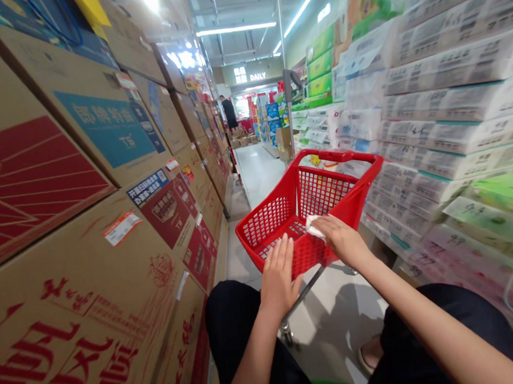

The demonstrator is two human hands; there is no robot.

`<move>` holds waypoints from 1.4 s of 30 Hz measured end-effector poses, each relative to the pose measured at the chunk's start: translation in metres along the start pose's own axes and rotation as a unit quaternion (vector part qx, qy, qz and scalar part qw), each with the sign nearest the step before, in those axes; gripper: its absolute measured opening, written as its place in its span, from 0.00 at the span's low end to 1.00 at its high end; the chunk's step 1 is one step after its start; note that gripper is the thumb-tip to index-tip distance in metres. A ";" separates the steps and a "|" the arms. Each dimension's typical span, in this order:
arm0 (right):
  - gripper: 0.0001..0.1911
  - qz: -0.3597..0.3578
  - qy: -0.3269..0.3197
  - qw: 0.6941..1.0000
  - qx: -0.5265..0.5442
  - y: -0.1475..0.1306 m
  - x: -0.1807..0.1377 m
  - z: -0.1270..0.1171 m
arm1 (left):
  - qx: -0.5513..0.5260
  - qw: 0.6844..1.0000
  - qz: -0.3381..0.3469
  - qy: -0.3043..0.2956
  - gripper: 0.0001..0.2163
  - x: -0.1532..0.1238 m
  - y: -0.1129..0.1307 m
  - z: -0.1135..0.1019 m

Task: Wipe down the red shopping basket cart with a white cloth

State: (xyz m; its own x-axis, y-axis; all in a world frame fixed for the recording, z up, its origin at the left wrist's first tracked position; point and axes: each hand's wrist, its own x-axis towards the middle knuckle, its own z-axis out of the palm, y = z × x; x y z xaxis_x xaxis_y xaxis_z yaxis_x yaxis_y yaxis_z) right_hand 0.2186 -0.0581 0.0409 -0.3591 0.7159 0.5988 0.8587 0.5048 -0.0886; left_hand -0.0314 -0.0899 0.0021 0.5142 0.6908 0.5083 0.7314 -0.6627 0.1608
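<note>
In front of my knees stands a red plastic shopping cart (267, 220) with grid-patterned walls and metal legs on wheels. My left hand (280, 276) lies flat against the near wall of the basket, fingers stretched out and holding nothing. At the top edge of that same wall, my right hand (337, 237) grips a crumpled white cloth or tissue (315, 226), partly covered by the fingers. The cloth touches the red rim. Inside the basket only its red slotted bottom shows.
Stacked cardboard boxes (68, 278) line the left side closely. Wrapped packs of paper (445, 106) are piled high on the right. A grey upright pole (288, 101) rises behind the cart. Farther down the aisle stands a person in dark clothes (229, 112).
</note>
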 end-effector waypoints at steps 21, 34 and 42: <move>0.34 -0.026 -0.011 1.000 -0.005 -0.031 -0.037 -0.013 | 0.106 0.992 -0.064 0.035 0.37 0.023 0.007 0.009; 0.38 -0.017 0.022 1.000 0.006 -0.060 -0.047 0.004 | 0.160 0.984 -0.072 0.013 0.39 0.026 0.016 0.004; 0.36 0.095 0.094 0.988 -0.080 -0.001 -0.077 -0.043 | 0.128 0.990 -0.029 0.044 0.36 0.023 0.009 0.013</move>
State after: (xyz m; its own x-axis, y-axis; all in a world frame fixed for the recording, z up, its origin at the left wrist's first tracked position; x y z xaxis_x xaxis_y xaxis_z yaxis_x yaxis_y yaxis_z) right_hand 0.2612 -0.1344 0.0286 -0.1247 0.6811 0.7215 0.9565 0.2759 -0.0952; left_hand -0.0065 -0.0761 0.0045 0.4357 0.6901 0.5778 0.8536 -0.5204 -0.0222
